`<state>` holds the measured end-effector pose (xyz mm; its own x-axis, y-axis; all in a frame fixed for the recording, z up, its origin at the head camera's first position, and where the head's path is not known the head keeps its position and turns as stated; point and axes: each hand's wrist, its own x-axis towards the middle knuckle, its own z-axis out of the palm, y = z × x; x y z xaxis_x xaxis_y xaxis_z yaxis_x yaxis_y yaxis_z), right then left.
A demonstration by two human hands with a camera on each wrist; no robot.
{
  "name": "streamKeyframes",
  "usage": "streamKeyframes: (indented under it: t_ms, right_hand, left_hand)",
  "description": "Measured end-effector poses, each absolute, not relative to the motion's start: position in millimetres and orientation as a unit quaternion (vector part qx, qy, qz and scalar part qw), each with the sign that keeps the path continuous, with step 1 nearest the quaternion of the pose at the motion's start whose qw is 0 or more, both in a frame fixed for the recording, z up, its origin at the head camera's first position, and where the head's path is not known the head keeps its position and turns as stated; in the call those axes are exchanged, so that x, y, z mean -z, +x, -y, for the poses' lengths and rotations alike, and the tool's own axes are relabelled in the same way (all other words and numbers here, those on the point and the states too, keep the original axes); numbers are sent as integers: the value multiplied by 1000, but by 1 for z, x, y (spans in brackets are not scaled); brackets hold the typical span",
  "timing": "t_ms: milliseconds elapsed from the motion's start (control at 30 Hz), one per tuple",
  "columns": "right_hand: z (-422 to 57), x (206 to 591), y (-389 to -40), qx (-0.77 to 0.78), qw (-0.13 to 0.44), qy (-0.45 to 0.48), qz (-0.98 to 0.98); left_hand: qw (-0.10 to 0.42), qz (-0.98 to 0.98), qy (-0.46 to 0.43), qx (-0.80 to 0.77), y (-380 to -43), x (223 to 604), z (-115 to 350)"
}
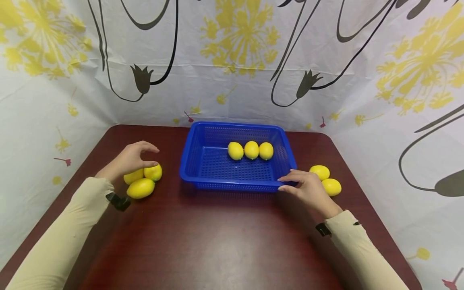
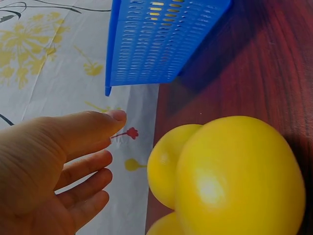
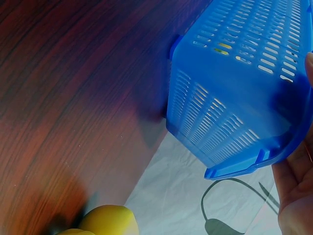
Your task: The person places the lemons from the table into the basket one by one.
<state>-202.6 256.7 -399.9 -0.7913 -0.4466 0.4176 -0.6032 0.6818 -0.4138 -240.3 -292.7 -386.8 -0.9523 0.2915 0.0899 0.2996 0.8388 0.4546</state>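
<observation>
Nearest the head camera, I saw the left sleeve (image 1: 54, 237) and the right sleeve (image 1: 362, 249), both cream, each with a small dark device (image 1: 120, 202) at its cuff. The blue basket (image 1: 217, 166) stood on the table's far half (image 1: 232, 241); inside, right of its middle, three lemons in a row (image 1: 251, 150) lay side by side. I saw the right hand (image 1: 309, 189) at the basket's near right corner, pinching the rim between thumb and fingers. Just right of this hand lay two lemons (image 1: 331, 187). The left hand (image 1: 131, 159), its thumb spread from loosely bent fingers, held nothing; it hovered by three clustered lemons (image 1: 140, 188), left of the basket. Outermost, I saw a white cloth (image 1: 224, 110) with yellow and dark flower prints, behind and beside the red-brown table.
</observation>
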Motion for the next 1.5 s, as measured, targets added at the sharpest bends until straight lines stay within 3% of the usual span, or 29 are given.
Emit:
streamKeyframes:
  t_ms: [1100,1500]
  right_hand:
    - [-256,401,-201,-275,147,290,905]
    - [-256,400,-201,-272,149,292,905]
  left_hand:
    - [-53,962,-141,230,-231,405,293]
    - [-53,962,-146,222,-233,407,292]
